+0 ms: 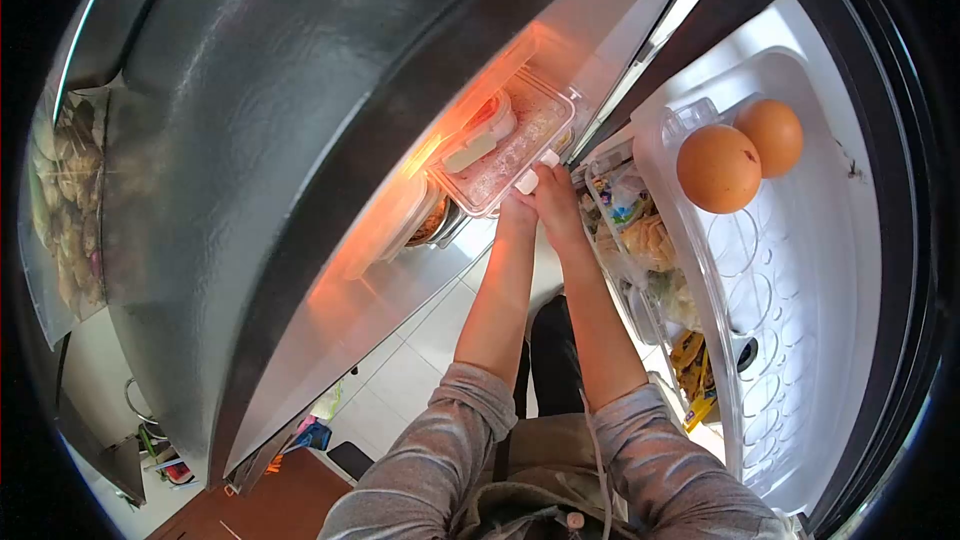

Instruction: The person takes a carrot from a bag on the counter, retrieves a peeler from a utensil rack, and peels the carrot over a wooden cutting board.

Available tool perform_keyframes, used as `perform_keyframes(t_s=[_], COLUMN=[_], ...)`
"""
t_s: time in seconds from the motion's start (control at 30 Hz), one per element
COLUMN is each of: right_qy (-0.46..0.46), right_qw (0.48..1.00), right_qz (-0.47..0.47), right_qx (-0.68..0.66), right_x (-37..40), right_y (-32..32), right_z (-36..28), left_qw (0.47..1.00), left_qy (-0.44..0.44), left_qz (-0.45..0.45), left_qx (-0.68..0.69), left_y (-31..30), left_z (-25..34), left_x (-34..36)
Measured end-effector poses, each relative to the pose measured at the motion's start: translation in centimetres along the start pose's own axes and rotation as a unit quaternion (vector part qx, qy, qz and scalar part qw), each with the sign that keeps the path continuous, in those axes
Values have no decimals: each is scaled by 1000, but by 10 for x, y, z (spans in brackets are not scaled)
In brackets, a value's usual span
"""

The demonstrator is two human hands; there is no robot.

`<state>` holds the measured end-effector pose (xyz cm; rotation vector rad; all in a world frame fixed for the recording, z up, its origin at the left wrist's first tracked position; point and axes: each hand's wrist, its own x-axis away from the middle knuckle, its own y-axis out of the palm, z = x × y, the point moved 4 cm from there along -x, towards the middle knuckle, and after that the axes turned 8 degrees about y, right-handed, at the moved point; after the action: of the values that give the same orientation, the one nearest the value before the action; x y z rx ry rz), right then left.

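Note:
Inside the fridge compartment is a clear plastic food container (522,155) with white latches (538,171) on its near side. Frosty or wet-looking pinkish contents show through it. A smaller container with a pale lid (480,145) rests on top. My right hand (554,192) grips the near edge by the latches, its fingers bent. Right beside it, my left hand (517,208) holds the same edge from the lower left; its fingertips are partly hidden. Left of the container stand stacked tubs (400,225), lit orange.
The open fridge door (800,340) on the right has a white egg tray (735,260) with two eggs (719,169), and a lower bin holding bags and packets (650,240). A large dark panel (250,140) curves at left. Tiled floor (400,380) lies below.

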<state>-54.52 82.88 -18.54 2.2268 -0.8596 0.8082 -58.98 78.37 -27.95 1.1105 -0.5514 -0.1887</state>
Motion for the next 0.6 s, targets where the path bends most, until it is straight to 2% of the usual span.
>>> perform_keyframes(t_s=[0.1,0.17,0.23,0.3,0.33,0.37,0.43,0.5,0.53,0.6], right_qy=[4,-57,-61,-67,-93,-117,-91,-118,-135,-133], right_qw=[1000,998,998,997,995,989,991,983,979,978], right_qz=[-1,11,15,23,45,69,93,134,154,158], right_qx=[15,8,-10,-36,12,58,-4,32,23,-11], right_x=[-2,2,-3,-13,-21,-27,-3,6,7,11], right_y=[-1,1,1,-1,-3,-6,6,8,10,13], right_z=[2,-3,3,16,25,34,26,25,25,26], left_qw=[999,995,989,996,996,997,998,998,992,993], left_qy=[-26,43,48,42,34,51,52,24,-7,-61], left_qz=[-26,17,3,-63,-66,-34,-3,-32,-119,50], left_qx=[20,-90,-141,-50,-54,-38,-31,50,37,89], left_y=[-8,16,16,20,16,7,-3,-4,-2,-18], left_z=[-1,14,18,23,23,25,30,38,42,50], left_x=[-9,1,4,9,8,8,12,17,27,44])
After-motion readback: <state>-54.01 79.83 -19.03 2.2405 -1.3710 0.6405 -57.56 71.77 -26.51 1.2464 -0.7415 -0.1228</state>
